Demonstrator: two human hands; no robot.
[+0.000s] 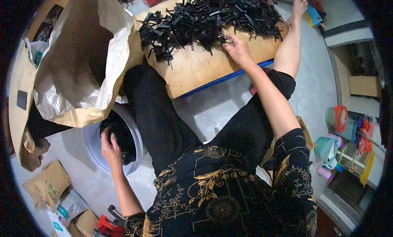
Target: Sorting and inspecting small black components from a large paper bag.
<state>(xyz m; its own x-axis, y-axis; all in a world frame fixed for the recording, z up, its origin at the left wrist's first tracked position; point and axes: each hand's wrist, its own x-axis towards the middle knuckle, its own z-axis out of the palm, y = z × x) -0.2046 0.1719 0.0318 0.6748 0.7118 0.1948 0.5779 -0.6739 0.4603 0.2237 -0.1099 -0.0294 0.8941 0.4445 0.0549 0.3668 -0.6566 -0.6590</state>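
Observation:
A big heap of small black strip-like pieces (213, 20) covers the far part of a light wooden board (184, 75). At the heap's near edge my right hand (238, 50) has its thumb and fingers pinched together on one small dark piece, whose exact kind is too small to make out. My left hand (109, 147) is low at the left, over a pale round basin (138, 132) partly filled with black pieces (125, 136). Its fingers are stretched out, the thumb apart, and nothing shows in them.
A large open woven sack (77, 65) stands at the left, overhanging the basin. Paper and plastic packages (51, 183) lie on the floor at lower left. The board has a blue edge (225, 79). Baskets and bags (327, 151) sit along the right side.

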